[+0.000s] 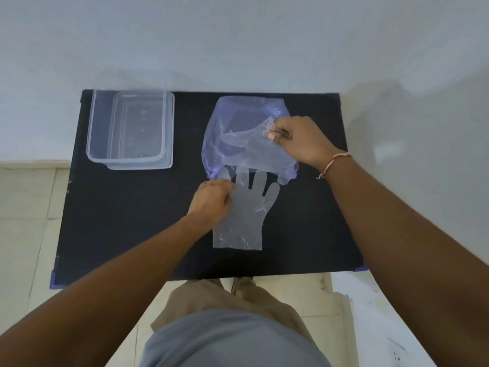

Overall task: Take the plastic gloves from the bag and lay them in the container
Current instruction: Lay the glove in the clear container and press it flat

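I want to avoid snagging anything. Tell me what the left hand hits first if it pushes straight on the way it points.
The left hand points up and right across the glove, so it would most likely meet the bag at its near edge first. Depth there is unclear.

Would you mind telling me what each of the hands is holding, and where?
The right hand pinches the bag at its upper right edge; the left hand grips a plastic glove at its left side.
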